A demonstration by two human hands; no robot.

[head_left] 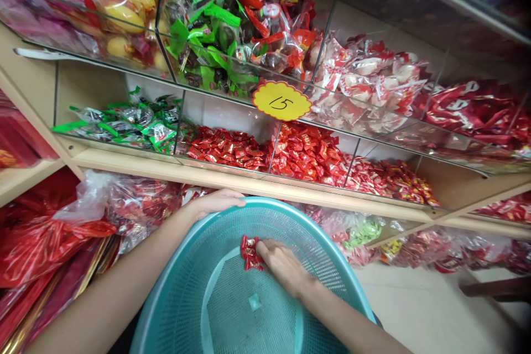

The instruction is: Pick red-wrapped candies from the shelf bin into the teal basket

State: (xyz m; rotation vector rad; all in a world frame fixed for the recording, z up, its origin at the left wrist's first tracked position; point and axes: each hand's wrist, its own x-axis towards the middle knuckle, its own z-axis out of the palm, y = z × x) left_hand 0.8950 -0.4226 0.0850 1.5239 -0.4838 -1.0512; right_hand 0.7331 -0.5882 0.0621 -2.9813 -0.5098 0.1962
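Note:
A large teal plastic mesh basket (332,238) fills the lower middle of the view. My left hand (215,202) grips its far left rim, fingers curled over the edge. Inside the basket, my right hand (280,264) is closed around a small bunch of red wrapped candies (250,253), which show beyond the fingertips. The basket's floor shows below them, with a pale square mark at its centre. How many candies sit under the fingers is hidden.
Ahead, shelf compartments hold red wrapped candies (307,154) and green-ended packets (141,120). A yellow price tag (282,100) marked 15 hangs on the upper shelf edge. Plastic bags (136,204) crowd below at left. Tiled floor (415,298) shows at right, beside a dark wooden leg (493,287).

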